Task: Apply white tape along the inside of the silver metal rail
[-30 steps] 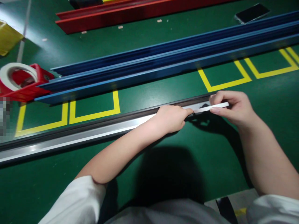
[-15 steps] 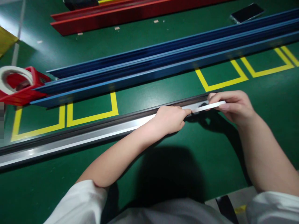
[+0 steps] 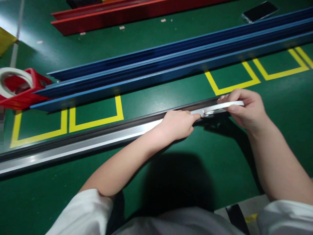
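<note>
A long silver metal profile with dark edges lies slantwise across the green tabletop. My left hand is closed over it near its right end, with a finger stretched along the strip to the right. My right hand grips a roll of white tape, seen nearly edge-on just above the profile's end. The near end of the tape comes close to my left fingertip; whether that finger presses on tape, I cannot tell. The fingers behind the roll are partly hidden.
Beyond the profile lie blue channel bars, and farther back a red channel bar. A phone rests at the far right. At the left, a red tape dispenser holds a white roll. Yellow outlines mark the tabletop.
My right hand has risen slightly, and the tape roll has tilted and lifted with it, showing more of its opening. My left hand stays in place on the profile.
</note>
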`<state>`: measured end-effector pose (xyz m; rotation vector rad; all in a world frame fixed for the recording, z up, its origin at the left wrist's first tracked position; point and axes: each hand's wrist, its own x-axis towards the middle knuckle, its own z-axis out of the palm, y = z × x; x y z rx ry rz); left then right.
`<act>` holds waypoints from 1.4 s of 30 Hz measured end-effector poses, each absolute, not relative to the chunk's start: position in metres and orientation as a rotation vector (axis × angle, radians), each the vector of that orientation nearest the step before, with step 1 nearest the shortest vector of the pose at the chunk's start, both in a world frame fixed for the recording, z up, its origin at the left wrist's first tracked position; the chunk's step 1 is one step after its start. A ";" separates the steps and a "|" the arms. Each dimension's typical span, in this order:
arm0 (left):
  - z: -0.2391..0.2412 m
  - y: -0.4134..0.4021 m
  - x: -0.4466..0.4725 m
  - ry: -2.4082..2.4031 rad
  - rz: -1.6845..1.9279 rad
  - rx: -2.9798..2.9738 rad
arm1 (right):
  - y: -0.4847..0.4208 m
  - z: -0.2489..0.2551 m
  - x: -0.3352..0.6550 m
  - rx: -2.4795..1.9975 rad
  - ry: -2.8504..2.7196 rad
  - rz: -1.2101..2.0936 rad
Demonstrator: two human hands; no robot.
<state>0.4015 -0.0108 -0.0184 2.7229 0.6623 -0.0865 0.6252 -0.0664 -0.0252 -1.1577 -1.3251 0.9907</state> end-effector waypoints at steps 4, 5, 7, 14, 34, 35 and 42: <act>-0.017 -0.011 0.402 0.663 -0.106 2.719 | -0.066 -0.022 0.622 -1.165 -1.254 1.018; -0.017 -0.011 0.402 0.662 -0.110 2.713 | -0.066 -0.021 0.622 -1.134 -1.240 1.048; -0.016 -0.010 0.402 0.658 -0.120 2.698 | -0.065 -0.019 0.622 -1.077 -1.212 1.096; -0.005 -0.006 0.412 0.666 -0.211 2.655 | -0.066 -0.017 0.628 -1.087 -1.202 1.085; -0.012 -0.003 0.419 0.585 -0.177 2.599 | -0.068 -0.021 0.646 -1.224 -1.299 1.013; -0.012 -0.003 0.420 0.585 -0.182 2.599 | -0.069 -0.021 0.646 -1.232 -1.304 1.013; -0.014 -0.004 0.419 0.568 -0.175 2.620 | -0.071 -0.018 0.655 -1.297 -1.344 0.974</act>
